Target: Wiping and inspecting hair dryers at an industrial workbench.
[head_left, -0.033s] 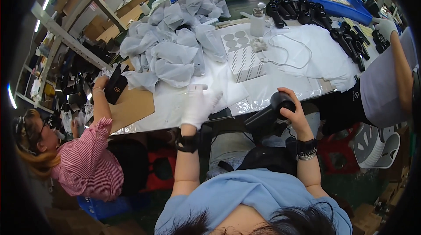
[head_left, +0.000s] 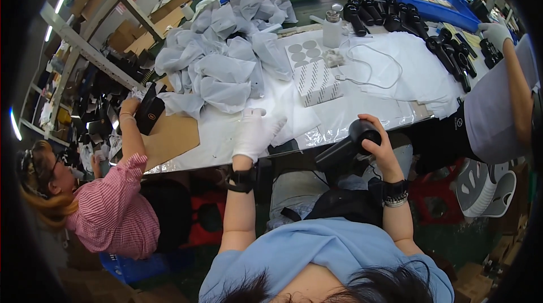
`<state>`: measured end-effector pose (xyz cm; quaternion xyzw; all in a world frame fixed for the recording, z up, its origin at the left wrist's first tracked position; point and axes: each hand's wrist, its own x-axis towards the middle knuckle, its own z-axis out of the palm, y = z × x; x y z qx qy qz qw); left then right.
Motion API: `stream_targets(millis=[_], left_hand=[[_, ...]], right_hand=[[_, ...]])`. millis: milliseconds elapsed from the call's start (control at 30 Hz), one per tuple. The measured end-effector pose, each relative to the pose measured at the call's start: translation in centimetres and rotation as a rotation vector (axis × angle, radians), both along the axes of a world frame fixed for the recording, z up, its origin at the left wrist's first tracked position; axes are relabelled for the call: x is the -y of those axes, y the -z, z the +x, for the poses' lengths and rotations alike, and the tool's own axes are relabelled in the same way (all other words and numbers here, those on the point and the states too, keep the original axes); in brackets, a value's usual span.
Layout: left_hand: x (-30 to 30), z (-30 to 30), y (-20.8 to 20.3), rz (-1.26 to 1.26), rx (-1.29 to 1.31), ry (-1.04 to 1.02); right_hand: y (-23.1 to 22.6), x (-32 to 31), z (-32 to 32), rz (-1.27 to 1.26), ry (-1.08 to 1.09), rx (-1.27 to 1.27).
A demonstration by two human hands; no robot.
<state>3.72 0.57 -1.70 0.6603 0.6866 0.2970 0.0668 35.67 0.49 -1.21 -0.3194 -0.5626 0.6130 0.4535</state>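
Observation:
My right hand point(head_left: 384, 147) is bare and wrapped round the rounded end of a black hair dryer point(head_left: 339, 153), held tilted just off the table's front edge. My left hand point(head_left: 253, 133), in a white glove, is over the white table covering point(head_left: 218, 139) with its fingers spread and nothing in them. Beyond it lies a heap of translucent white bags point(head_left: 226, 74), with wrapped items partly showing through. To the right of the heap are a patterned small box point(head_left: 317, 83) and a sheet of round grey stickers point(head_left: 305, 52).
A bottle with a metal top point(head_left: 332, 29) stands behind the box. White sheets point(head_left: 407, 71) and several black hair dryers point(head_left: 452, 57) lie at the right. Blue trays point(head_left: 430, 3) line the back. Co-workers sit at both sides; the left one holds a black box point(head_left: 150, 112) over cardboard point(head_left: 172, 139).
My left hand has shifted very slightly over the table. The right hand and the hair dryer stay in place. The left co-worker's arm has moved a little.

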Motion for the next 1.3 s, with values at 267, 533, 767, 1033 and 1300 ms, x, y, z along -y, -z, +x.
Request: stream_targets(millis=[267,533,767,1033,1300], left_hand=[[-3.7,3.6,-2.2,-0.174,-0.145,-0.072],[-4.1,7.2,-0.6,-0.048,-0.034,0.115],[-3.2,7.6,1.4,0.152,-0.095,-0.066],[-2.6,6.2,1.5,0.155,0.116,0.048],[-6.9,5.1,0.2,-0.18,0.409,0.199]], right_hand=[[-1.4,1.2,0.6,0.031,-0.002,0.001],[-1.0,0.3,1.7,-0.045,0.02,-0.096],[-0.1,-0.1,1.2,-0.025,0.023,-0.067],[-0.2,0.1,1.4,-0.037,0.069,-0.072],[-1.2,-0.1,-0.8,0.136,0.209,-0.06]])
